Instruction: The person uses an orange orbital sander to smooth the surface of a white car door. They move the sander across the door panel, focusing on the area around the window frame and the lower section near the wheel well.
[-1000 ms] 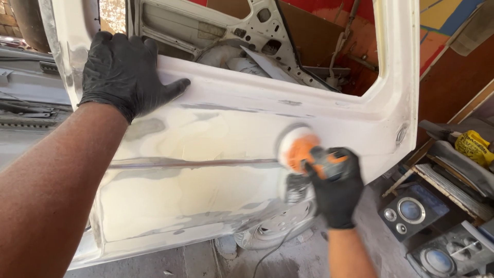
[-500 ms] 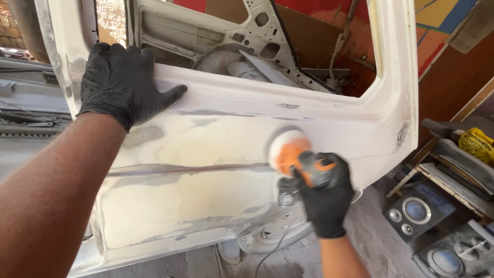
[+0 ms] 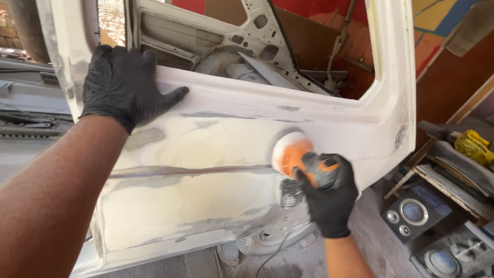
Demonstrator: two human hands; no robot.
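Right hand [image 3: 329, 198] grips the light, rigid orange sander [image 3: 296, 157] against the stiff car door [image 3: 206, 170]; left hand [image 3: 121, 85] spreads flat on the door's sill.

Gloved left hand [image 3: 123, 85] braces the white car door [image 3: 206, 170]; right hand [image 3: 329, 198] presses an orange sander [image 3: 293, 154] against it.

Red wall [image 3: 314, 10] behind, w/ brown board [image 3: 309, 46]. Grey concrete floor [image 3: 370, 242]. 2 speakers [image 3: 411, 216] at right, daylit.

One sander [image 3: 294, 154], two speakers [image 3: 411, 215] (grey).
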